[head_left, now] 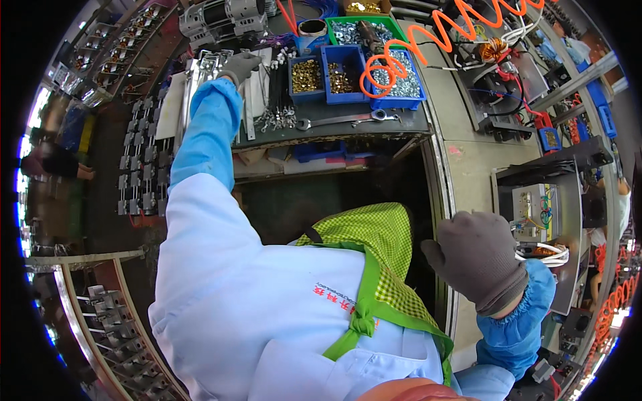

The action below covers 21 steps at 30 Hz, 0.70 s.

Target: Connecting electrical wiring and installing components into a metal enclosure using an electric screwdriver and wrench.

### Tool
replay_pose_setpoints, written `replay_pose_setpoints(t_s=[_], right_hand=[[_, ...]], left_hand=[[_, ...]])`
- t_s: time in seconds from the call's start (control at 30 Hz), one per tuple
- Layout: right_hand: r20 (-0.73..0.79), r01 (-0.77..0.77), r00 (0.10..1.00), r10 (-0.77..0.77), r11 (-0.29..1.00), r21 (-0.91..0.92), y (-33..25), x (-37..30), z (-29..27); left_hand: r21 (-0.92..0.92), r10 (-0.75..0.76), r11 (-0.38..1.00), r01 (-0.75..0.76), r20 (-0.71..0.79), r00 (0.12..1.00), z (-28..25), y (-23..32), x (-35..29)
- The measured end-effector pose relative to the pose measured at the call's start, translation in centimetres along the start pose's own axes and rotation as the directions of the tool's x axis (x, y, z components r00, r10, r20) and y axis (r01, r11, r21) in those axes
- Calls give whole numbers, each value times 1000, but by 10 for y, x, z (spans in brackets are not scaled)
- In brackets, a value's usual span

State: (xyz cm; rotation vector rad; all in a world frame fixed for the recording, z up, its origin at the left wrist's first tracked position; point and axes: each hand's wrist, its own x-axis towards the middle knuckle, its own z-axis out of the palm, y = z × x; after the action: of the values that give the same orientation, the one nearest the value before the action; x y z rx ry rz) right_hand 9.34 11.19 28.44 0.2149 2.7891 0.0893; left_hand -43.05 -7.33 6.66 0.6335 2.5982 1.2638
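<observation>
My left hand [239,67], in a grey glove, reaches to the far left part of the workbench. Its fingers are bent together over flat metal strips [249,110]; whatever they grip is hidden. Shiny metal bars [195,83] lie just left of it, and small bolt-like parts [277,119] to its right. At the right, my right hand [478,260], also gloved, is raised beside the pale conveyor-like surface [471,177]. Its fingers curl under with the thumb apart, and the palm side cannot be seen.
Blue bins [306,93] of brass and silver fasteners stand on the bench, with a wrench [341,120] in front. An orange coiled hose [384,70] hangs over them. A motor-like unit [224,20] sits at the back. Wired assemblies [535,210] line the right; a metal rack [87,321] stands lower left.
</observation>
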Motion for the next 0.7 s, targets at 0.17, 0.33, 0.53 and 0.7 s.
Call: replay_pose_setpoints(t_s=[0.17, 0.33, 0.53, 0.7], right_hand=[[-5, -10, 1000, 10, 1000, 29, 10, -16, 30], [-71, 26, 997, -14, 985, 171, 13, -40, 53], [-322, 143, 946, 33, 850, 507, 16, -37, 82], [-649, 306, 682, 337, 674, 672, 7, -25, 98]], left_hand=[[147, -58, 988, 53, 25, 998, -16, -8, 15], [368, 563, 822, -434, -416, 714, -61, -33, 27], [-954, 373, 286, -92, 22, 928, -27, 175, -88], [-963, 698, 147, 224, 262, 667, 69, 294, -177]])
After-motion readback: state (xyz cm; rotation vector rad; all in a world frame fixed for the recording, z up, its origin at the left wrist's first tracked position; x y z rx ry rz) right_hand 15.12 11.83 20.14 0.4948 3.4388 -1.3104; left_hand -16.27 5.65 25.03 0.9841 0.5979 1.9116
